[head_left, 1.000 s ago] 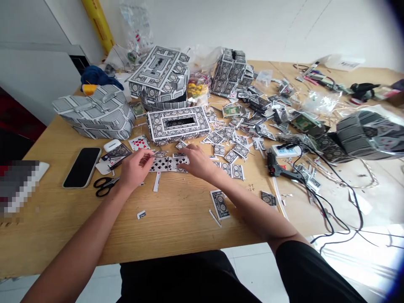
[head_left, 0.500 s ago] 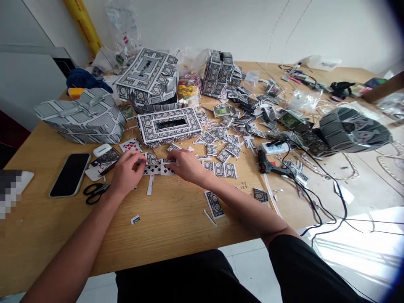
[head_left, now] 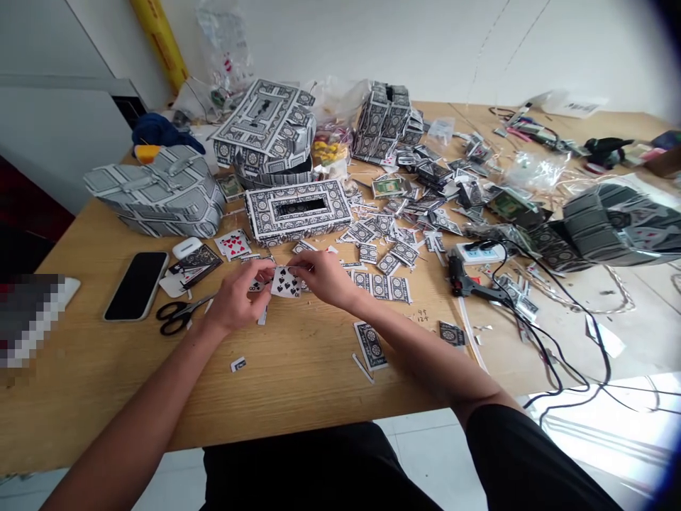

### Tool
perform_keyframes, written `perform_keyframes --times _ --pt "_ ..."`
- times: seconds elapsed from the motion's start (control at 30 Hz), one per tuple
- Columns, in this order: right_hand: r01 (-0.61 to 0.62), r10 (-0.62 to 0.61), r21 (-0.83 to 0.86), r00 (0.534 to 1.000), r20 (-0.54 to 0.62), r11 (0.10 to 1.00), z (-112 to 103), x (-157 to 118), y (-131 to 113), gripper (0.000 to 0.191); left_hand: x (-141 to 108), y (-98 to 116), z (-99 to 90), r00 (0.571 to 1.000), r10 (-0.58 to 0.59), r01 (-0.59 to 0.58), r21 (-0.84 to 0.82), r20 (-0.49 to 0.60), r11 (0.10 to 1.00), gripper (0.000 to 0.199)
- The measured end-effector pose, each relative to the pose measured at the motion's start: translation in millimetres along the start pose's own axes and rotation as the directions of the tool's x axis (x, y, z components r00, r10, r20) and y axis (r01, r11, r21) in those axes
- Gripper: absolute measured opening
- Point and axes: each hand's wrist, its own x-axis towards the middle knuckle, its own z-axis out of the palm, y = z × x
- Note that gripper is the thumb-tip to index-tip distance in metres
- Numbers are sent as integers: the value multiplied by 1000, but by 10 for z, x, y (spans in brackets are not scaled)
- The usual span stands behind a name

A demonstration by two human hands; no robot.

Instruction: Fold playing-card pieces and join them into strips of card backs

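My left hand [head_left: 237,294] and my right hand [head_left: 324,277] meet above the middle of the wooden table [head_left: 106,376]. Between their fingertips is a white playing-card piece with black spades [head_left: 284,282], pinched at its top edge. A smaller spade card strip [head_left: 256,286] shows just beneath my left fingers. Behind my hands stands a rectangular box [head_left: 298,211] covered in black-and-white card backs, with a slot in its top. Loose card-back pieces [head_left: 380,287] lie close to my right hand.
Scissors [head_left: 178,314] and a black smartphone [head_left: 137,285] lie left of my hands. A hot glue gun [head_left: 462,278] with black cables [head_left: 564,341] sits on the right. Card-covered models [head_left: 157,193] and many paper scraps crowd the table's far side.
My hands have come closer together and raised the spade card off the table. The head view has shifted slightly.
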Motion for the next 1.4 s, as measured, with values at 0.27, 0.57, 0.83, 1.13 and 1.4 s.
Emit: perform_keyframes --times 0.27,0.57,0.83,1.13,1.4 --pt "-76 72 150 997 32 986 9 30 34 5 16 7 -29 998 -62 61 -72 -2 996 10" --pt "92 -89 248 996 -24 964 121 -49 -14 17 68 72 5 914 -382 403 -413 135 817 35" --pt "83 -102 255 993 63 963 104 -90 -98 31 104 32 -35 910 -397 406 -445 118 798 26" --pt "9 -19 122 997 75 992 139 -65 -58 17 49 -26 22 935 -335 353 -351 113 867 26" --pt "-14 13 18 996 86 1000 135 -89 -113 15 45 -68 33 958 -282 287 -203 53 936 24"
